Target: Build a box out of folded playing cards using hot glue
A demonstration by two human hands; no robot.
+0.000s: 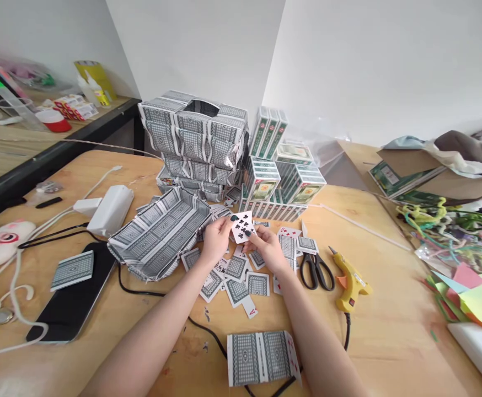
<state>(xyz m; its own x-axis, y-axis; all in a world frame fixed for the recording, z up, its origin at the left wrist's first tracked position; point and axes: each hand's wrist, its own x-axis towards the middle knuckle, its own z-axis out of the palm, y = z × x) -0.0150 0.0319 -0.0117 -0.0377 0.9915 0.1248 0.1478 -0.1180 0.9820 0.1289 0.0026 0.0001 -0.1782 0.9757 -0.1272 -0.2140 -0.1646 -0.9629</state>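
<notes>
Between my two hands is a playing card (243, 225) with black clubs, face toward me. My left hand (218, 236) pinches its left edge, and my right hand (267, 247) grips its lower right corner. Loose cards (236, 289) lie scattered on the table beneath them, some face down, some face up. Left of my hands sits an open tray built from cards (162, 237). Close to my forearms, a joined panel of cards (261, 358) lies with a red-suited card at its right end. Black-handled scissors (316, 271) rest right of my right hand, partly under cards.
A yellow glue gun (351, 281) lies on the right. Behind stand a large box made of cards (195, 132) and stacked card packs (266, 182). A black phone (75, 300), a white power adapter (111, 209) and cables are at left. Pipe cleaners (468, 237) and coloured paper (472, 292) lie far right.
</notes>
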